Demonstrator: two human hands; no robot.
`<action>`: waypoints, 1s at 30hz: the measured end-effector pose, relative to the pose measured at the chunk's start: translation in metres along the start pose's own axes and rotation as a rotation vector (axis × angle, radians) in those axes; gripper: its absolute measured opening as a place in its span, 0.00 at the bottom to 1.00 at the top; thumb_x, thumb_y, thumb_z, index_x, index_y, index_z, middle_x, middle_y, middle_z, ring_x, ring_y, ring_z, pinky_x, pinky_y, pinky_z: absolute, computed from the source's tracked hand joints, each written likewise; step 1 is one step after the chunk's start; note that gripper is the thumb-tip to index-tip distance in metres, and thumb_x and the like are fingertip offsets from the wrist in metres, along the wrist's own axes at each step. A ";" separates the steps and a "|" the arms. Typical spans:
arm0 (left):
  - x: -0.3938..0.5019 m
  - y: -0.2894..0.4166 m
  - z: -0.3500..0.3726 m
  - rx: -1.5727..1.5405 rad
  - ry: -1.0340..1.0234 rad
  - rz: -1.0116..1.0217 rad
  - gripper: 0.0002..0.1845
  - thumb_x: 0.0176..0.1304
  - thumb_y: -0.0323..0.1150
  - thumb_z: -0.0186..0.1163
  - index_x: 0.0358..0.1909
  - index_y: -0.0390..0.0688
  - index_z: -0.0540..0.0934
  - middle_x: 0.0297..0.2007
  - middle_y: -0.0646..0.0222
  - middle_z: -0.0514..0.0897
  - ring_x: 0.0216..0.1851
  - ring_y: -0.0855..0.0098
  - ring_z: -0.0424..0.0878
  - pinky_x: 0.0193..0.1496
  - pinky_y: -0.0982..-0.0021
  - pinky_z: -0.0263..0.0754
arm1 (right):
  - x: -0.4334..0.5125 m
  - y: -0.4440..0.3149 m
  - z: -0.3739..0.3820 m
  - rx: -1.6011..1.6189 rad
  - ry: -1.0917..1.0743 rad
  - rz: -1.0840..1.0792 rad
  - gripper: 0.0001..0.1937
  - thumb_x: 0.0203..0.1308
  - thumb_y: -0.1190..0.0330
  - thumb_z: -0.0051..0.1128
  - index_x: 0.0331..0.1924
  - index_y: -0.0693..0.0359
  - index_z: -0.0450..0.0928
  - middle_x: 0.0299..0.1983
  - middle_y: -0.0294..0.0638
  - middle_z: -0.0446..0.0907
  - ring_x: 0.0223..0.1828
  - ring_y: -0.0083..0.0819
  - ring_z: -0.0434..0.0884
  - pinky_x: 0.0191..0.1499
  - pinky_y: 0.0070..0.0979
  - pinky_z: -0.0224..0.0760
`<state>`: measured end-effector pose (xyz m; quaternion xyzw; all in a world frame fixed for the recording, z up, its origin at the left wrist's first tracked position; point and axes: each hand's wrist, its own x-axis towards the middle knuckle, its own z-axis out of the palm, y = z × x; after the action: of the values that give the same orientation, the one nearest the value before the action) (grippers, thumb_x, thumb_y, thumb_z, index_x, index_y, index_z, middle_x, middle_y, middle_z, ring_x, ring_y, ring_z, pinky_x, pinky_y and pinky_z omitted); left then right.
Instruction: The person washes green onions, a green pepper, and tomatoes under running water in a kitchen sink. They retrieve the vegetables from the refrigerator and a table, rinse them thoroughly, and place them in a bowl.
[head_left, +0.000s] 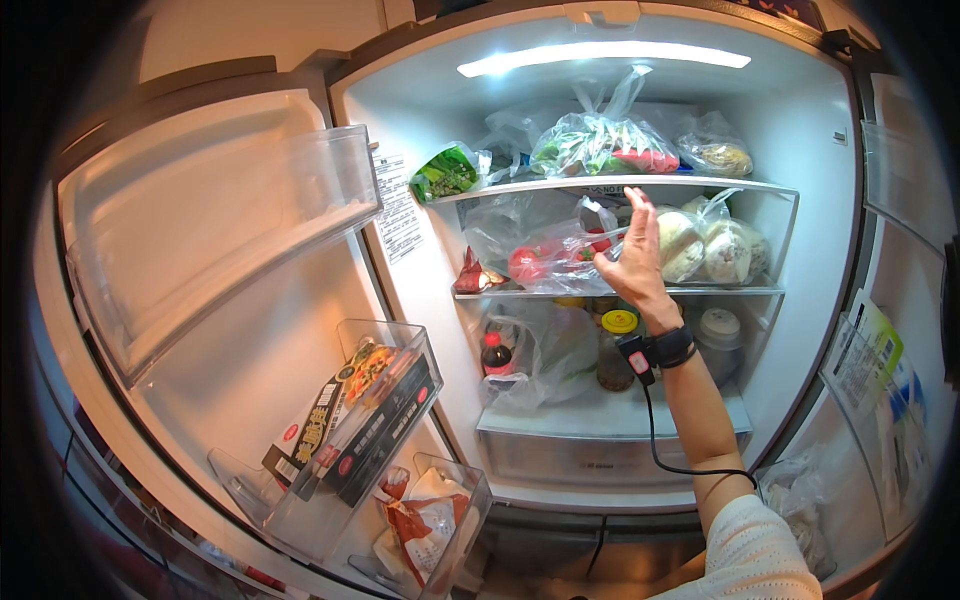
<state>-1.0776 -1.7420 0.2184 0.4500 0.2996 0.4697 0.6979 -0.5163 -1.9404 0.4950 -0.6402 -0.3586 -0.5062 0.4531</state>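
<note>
My right hand (637, 259) is raised at the middle shelf of an open refrigerator, fingers pointing up and thumb apart. It is in front of a clear plastic bag of tomatoes (527, 264), whose film reaches close to my thumb; whether they touch is unclear. Just right of the hand sit pale, round vegetables in clear plastic bags (726, 251). A reddish packet or wrapper (477, 274) lies at the shelf's left end. Around my wrist is a black band (671, 346) with a small device and a cable. My left hand is out of view.
Bagged greens (592, 146) and a green packet (448, 172) occupy the top shelf (525, 184). Below are a yellow-lidded jar (619, 356), a red-capped bottle (495, 356) and a white-lidded container (720, 337). The open left door's bins (300, 525) hold boxes and a bag (427, 521).
</note>
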 end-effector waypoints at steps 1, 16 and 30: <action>-0.001 0.000 -0.002 0.002 0.006 0.001 0.21 0.55 0.20 0.58 0.53 0.38 0.75 0.41 0.63 0.80 0.34 0.65 0.81 0.42 0.67 0.78 | -0.002 0.001 0.003 0.049 -0.099 0.051 0.43 0.38 0.75 0.60 0.65 0.58 0.54 0.55 0.55 0.67 0.59 0.53 0.64 0.62 0.42 0.57; -0.018 -0.033 -0.076 0.349 0.109 0.326 0.19 0.56 0.21 0.59 0.52 0.38 0.76 0.41 0.63 0.80 0.34 0.66 0.81 0.41 0.67 0.78 | 0.044 -0.034 -0.007 1.224 -0.171 0.812 0.11 0.68 0.75 0.40 0.48 0.74 0.70 0.40 0.47 0.78 0.42 0.36 0.82 0.47 0.24 0.77; 0.003 0.004 -0.051 -0.148 -0.232 0.052 0.32 0.48 0.24 0.58 0.60 0.35 0.66 0.40 0.61 0.77 0.38 0.65 0.78 0.45 0.67 0.76 | -0.006 -0.104 -0.100 1.222 -0.190 0.827 0.15 0.72 0.67 0.37 0.49 0.68 0.73 0.36 0.37 0.75 0.35 0.25 0.75 0.45 0.24 0.72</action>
<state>-1.1210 -1.7210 0.2004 0.4561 0.1697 0.4534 0.7467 -0.6459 -2.0002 0.5198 -0.3977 -0.3437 0.0529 0.8491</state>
